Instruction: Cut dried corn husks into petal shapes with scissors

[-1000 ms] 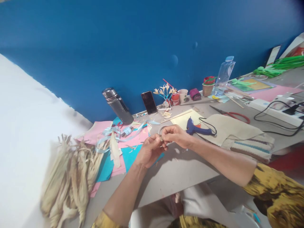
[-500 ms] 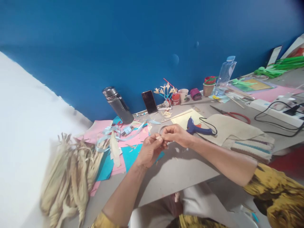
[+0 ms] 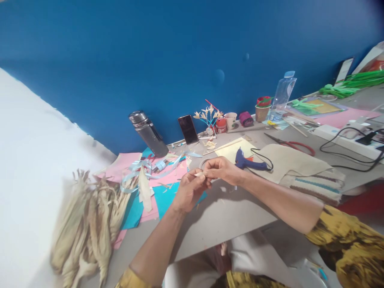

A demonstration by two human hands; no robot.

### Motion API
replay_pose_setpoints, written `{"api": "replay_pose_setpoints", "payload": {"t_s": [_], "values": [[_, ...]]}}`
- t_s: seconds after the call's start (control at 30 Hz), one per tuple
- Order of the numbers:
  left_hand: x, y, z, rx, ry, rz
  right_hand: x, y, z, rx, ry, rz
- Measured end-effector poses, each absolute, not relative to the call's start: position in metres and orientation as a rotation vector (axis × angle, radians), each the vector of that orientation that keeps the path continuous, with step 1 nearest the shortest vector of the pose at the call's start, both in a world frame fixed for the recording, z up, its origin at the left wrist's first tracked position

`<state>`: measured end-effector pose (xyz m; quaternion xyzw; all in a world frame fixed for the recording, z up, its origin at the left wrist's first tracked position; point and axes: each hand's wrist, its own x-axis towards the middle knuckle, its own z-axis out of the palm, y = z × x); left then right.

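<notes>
Over the grey table [image 3: 222, 224], my left hand [image 3: 191, 190] pinches a small pale piece of husk [image 3: 199, 174] between thumb and fingers. My right hand [image 3: 220, 171] is closed at the same piece, its fingertips touching those of my left hand. Most of the piece is hidden by the fingers. A blue glue gun [image 3: 250, 163] lies just beyond my right wrist. To the left of my hands, a long pale husk strip [image 3: 145, 190] rests on pink and blue paper [image 3: 168, 196].
Dried husks [image 3: 87, 232] hang in a bundle at the left. Behind stand a grey flask [image 3: 150, 136], a phone [image 3: 188, 129], husk flowers [image 3: 209, 115] and a plastic bottle [image 3: 283, 96]. Red-handled scissors [image 3: 295, 145], folded cloth [image 3: 312, 180] and a power strip [image 3: 351, 140] lie at the right.
The pale piece shows slightly more between my fingers. Both hands stay together in nearly the same place, and the view has shifted very slightly.
</notes>
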<state>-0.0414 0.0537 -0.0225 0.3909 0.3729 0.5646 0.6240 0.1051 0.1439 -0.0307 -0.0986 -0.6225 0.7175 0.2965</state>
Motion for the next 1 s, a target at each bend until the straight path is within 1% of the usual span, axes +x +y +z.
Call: {"api": "replay_pose_setpoints", "payload": {"t_s": [0.3,0.5,0.73,0.9,1.0], "values": [[-0.0443,0.0539,-0.0239,0.898,0.748,1.264,0.1043,0.1433,-0.0312,-0.264,-1.605,1.987],[-0.0404,0.0552,-0.0246,0.891,0.866,1.326,0.1011,0.1433,-0.035,-0.262,-1.584,1.959],[-0.0435,0.055,-0.0227,0.848,0.731,1.297,0.1013,0.1444,-0.0351,-0.285,-1.569,1.995],[-0.0419,0.0553,-0.0234,0.821,0.847,1.316,0.1032,0.143,-0.0319,-0.276,-1.631,1.962],[-0.0449,0.0553,-0.0237,0.841,0.803,1.258,0.1043,0.142,-0.0306,-0.241,-1.641,1.99]]}}
